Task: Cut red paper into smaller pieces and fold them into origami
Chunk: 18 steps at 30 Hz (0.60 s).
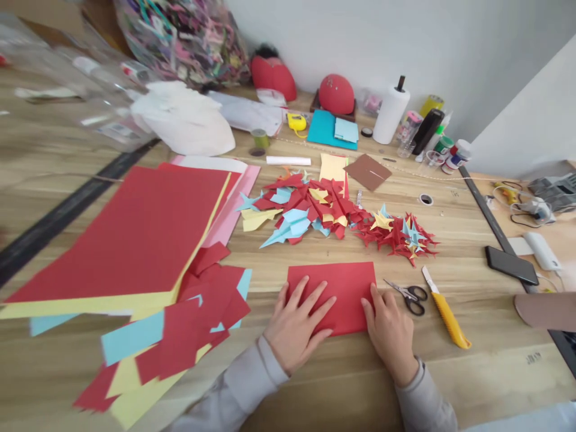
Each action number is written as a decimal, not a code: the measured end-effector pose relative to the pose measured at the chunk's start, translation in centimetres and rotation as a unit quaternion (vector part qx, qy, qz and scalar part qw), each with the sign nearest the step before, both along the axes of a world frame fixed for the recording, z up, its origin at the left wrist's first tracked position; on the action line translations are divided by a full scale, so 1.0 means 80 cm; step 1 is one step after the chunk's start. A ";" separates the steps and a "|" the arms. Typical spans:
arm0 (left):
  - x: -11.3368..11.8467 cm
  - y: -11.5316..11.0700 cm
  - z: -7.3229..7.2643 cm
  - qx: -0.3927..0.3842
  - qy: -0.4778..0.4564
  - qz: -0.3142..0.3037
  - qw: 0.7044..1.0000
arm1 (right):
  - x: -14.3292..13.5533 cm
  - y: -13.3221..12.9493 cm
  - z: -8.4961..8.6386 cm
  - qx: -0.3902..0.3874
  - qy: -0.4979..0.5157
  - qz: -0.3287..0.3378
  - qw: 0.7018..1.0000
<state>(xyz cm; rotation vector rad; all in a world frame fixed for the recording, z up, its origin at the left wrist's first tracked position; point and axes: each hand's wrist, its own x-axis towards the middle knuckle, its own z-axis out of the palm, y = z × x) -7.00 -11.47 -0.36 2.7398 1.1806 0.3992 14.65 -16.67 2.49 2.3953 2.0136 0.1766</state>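
A red sheet of paper [344, 291], seemingly folded, lies flat on the wooden table in front of me. My left hand [297, 324] rests on its left part, fingers spread and pressing down. At the right edge of the sheet, my right hand [390, 330] has its fingers curled, with thumb and forefinger on the paper's edge. Just beyond that hand are black-handled scissors [413, 298] and a yellow utility knife [447, 312] with its blade out. Folded paper planes [292, 225] and spiky folded paper pieces [405, 234] are heaped behind the sheet.
Large red sheets [135, 234] are stacked at left, with cut paper pieces [193, 324] in front. A phone [510, 265] lies at right. Along the back stand a white roll [390, 117], a yellow tape measure [296, 123], several bottles [456, 156] and a bag of colourful scraps [184, 42].
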 end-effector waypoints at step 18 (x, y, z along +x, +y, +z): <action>-0.002 0.006 -0.013 0.012 0.038 -0.016 0.999 | 0.015 0.036 0.024 -0.008 0.011 0.186 0.983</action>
